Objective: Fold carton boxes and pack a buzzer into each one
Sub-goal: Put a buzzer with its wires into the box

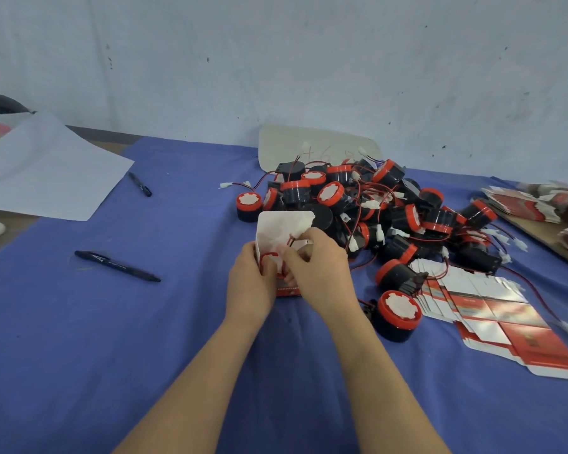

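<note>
Two hands on one carton box (281, 229), upright beside the buzzer heap (374, 204): left hand (251, 283) curled round its side, right hand (322, 273) pinching the buzzer lead (291, 239) at its mouth; risk, lead trapped under closing flap.

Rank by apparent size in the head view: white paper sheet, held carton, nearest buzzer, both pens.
1. white paper sheet
2. carton, only partly visible
3. nearest buzzer
4. near pen: longer than the buzzer but thin, so their order is unsure
5. far pen: looks smaller, but lies farther; probably alike
</note>
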`<state>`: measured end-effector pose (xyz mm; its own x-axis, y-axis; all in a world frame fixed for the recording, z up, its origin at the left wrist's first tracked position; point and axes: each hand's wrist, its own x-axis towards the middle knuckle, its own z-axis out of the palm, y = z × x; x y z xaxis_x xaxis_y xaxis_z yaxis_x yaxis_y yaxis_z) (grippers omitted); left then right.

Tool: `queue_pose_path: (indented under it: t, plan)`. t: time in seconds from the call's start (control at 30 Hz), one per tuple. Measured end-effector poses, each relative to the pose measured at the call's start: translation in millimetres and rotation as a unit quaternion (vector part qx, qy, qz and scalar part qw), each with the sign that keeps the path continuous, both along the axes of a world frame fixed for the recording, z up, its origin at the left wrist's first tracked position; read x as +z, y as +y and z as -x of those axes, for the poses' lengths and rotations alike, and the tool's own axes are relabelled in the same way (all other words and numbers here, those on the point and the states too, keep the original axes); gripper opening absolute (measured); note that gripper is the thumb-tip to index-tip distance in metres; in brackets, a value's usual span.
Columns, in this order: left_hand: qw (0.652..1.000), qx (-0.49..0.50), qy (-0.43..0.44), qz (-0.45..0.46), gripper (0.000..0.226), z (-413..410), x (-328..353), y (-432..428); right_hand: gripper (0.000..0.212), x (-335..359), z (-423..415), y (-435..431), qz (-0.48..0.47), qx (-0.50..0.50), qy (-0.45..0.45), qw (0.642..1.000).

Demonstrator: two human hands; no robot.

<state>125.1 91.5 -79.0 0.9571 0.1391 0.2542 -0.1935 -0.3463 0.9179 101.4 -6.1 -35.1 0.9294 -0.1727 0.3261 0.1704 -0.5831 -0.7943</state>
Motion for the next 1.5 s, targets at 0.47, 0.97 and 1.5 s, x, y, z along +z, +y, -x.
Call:
queue_pose_path:
  t: [0.47, 0.97, 1.5]
  plan:
    - [1.0, 0.008, 0.01, -0.009, 0.009, -1.6, -0.9, 0.3, 0.075, 7.5, 5.0, 4.3, 0.043, -0.017, -0.057, 0.997]
    - [1.0, -0.001, 0.008, -0.005, 0.01, 0.2, 0.1, 0.7, 0.025, 11.4, 6.7, -13.2, 0.063, -0.005, -0.08, 0.995]
    - [1.0, 0.009, 0.008, -0.02, 0.005, -3.1, -3.2, 0.0, 0.034, 4.6, 3.7, -4.3, 0.275, 0.03, -0.051, 0.96]
